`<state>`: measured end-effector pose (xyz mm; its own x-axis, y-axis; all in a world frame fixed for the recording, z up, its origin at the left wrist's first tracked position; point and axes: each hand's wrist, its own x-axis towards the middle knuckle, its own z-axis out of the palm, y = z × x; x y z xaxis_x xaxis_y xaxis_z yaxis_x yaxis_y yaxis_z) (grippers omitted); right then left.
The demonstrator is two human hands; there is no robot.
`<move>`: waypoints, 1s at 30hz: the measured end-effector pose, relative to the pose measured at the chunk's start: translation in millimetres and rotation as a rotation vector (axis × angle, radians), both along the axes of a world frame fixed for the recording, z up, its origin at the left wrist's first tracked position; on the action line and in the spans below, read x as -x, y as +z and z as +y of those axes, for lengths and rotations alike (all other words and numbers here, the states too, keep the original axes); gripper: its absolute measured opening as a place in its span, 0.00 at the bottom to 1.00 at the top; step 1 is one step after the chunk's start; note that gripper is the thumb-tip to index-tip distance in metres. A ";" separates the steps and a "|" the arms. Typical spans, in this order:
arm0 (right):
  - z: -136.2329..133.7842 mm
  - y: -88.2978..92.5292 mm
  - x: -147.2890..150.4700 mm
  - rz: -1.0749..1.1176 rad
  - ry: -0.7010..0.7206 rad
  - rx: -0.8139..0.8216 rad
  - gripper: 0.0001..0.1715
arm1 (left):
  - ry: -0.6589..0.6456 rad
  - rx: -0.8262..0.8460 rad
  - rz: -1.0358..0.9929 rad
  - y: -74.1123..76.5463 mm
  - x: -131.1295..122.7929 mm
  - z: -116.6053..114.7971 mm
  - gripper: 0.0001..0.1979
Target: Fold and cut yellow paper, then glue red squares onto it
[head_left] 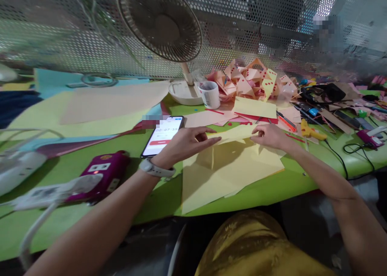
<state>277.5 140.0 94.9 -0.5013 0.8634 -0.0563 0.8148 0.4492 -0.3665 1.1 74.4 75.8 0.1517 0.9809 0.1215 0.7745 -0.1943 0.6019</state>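
Note:
My left hand (193, 142), with a white watch band at the wrist, pinches the left end of a folded yellow paper piece (237, 134). Thumb and forefinger of my right hand (268, 135) close on its other end. The piece is held raised, and a shadow falls below it. Underneath lie larger yellow paper sheets (229, 175), flat on the green tabletop (169, 195). Just left of my left hand is a phone (161, 137) with a lit timer screen.
Behind stand a fan (181, 92), a white cup (211, 94) and a heap of folded peach paper with red dots (244, 80). A box cutter (286, 121) and a yellow glue gun (313, 130) lie to the right. Purple power sockets (102, 171) and cables occupy the left.

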 end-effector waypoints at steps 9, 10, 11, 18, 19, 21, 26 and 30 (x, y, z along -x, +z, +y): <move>-4.5 -3.2 -7.5 -0.002 0.039 0.065 0.15 | -0.082 0.010 0.091 -8.9 3.9 -1.0 0.24; -6.0 -3.3 -7.9 0.020 0.061 0.083 0.15 | -0.064 -0.048 0.086 -11.1 3.6 -0.6 0.22; -7.7 -3.1 -8.1 0.048 0.084 0.101 0.15 | -0.040 -0.113 0.077 -13.1 2.9 -0.4 0.21; -6.7 -6.1 -1.7 0.438 0.114 0.130 0.17 | 0.168 -0.398 -0.141 -18.9 -4.0 -2.1 0.18; -5.3 -7.7 1.2 0.500 0.112 0.189 0.18 | 0.180 -0.424 -0.174 -19.4 -4.6 -2.5 0.17; -3.7 -10.3 8.3 0.588 0.109 0.351 0.22 | 0.183 -0.476 -0.213 -19.8 -6.0 -3.8 0.15; -7.9 -7.8 25.6 0.673 0.044 0.244 0.23 | 0.060 -0.612 -0.149 -17.3 -11.9 -10.9 0.15; -12.6 -0.9 35.9 0.634 0.309 -0.110 0.13 | -0.097 -0.651 -0.084 -13.9 -18.9 -18.6 0.16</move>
<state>241.7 127.4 94.0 -0.6316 0.6605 0.4060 0.2895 0.6867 -0.6668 20.0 55.8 61.8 0.1997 0.6856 0.7001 0.6909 -0.6051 0.3956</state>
